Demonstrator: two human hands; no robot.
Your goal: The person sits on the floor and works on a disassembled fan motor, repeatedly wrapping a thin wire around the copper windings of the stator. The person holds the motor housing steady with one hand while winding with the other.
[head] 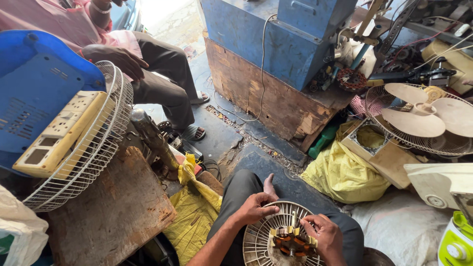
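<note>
Left hand: the left hand [255,208] rests palm down on the upper left rim of the round fan grille [256,241], fingers bent and closed over the rim
Right hand: the right hand [322,235] sits at the right side of the motor stator [290,240], fingertips pinched on its edge (just what they pinch is too small to tell)
Stator: copper windings with yellow insulation, lying in the middle of the grille, which rests on the person's lap
Crate: a tan open box [370,139] at the right holds yellow cloth
Fan cage: a white wire guard [419,143] beside it holds beige blades [419,118]
Left side: a second wire guard [93,148] leans on a rusty metal plate [113,207], with a cream socket strip [64,130] lying against it
Floor: dark, cracked and littered, with a yellow bag [342,172] and a blue metal box [276,39] on a worn wooden base [266,93]
Other person: seated at the upper left, a hand [118,59] on a knee
</note>
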